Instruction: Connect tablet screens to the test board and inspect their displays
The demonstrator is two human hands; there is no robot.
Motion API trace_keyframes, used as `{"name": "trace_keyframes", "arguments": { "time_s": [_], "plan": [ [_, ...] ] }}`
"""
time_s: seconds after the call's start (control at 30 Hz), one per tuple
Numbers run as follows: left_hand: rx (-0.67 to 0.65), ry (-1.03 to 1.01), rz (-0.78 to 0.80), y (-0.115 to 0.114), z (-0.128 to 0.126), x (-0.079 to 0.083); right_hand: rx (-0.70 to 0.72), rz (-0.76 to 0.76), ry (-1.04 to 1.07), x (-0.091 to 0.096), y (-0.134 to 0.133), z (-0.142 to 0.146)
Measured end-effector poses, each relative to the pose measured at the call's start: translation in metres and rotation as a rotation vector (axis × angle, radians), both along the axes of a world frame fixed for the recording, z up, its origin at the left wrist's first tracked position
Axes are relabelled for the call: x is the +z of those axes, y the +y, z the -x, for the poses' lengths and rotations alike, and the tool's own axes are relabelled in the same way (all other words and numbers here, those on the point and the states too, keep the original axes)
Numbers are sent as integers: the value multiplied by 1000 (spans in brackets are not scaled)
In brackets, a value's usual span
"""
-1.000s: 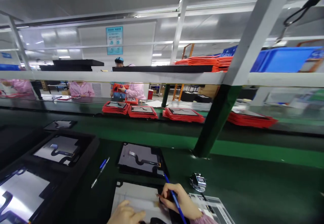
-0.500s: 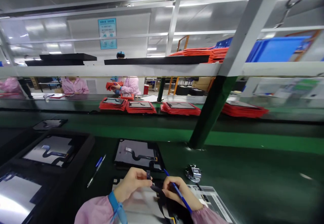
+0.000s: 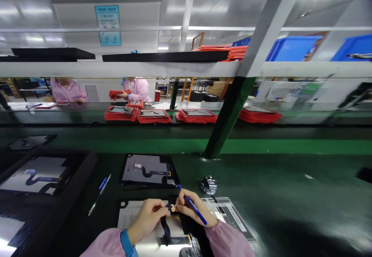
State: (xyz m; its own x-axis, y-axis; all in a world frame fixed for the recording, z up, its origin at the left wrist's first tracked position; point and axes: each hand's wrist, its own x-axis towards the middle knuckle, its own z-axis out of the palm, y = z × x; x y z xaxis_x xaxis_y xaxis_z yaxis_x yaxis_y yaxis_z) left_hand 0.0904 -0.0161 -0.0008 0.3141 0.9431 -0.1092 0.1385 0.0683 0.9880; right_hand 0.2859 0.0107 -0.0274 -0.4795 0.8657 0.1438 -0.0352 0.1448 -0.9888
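Note:
In front of me lies a display panel (image 3: 130, 212) with a silvery back and black edges. My left hand (image 3: 149, 215) pinches the black ribbon cable (image 3: 165, 230), which curves up from the panel. A blue pen (image 3: 194, 206) is tucked in my right hand (image 3: 196, 207), slanting across the fingers. The right thumb and fingertip close at a small gold-coloured connector end (image 3: 173, 208), right beside the left fingertips. Whether the two cable ends are joined I cannot tell. Under my right forearm, a printed sheet or panel (image 3: 232, 214) partly shows.
Another display panel (image 3: 149, 172) lies just beyond. A metal tally counter (image 3: 208, 184) stands to the right, a second pen (image 3: 99, 194) to the left. Black trays (image 3: 84, 172) with panels fill the left. A slanted green post (image 3: 226, 121) rises ahead; red stacks (image 3: 196, 116) and co-workers (image 3: 136, 90) are beyond.
The view has shifted right. My hands have come together at the cable end, where a gold-coloured connector now shows. The ribbon cable hangs in a different curve from my left fingers.

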Motion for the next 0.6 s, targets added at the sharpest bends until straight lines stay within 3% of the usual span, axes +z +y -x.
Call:
{"name": "trace_keyframes", "arguments": {
  "time_s": [0.6],
  "plan": [
    [-65, 81, -37, -1, 0, -3, -22, -37, 37, 2, -2, 7]
  ]
}}
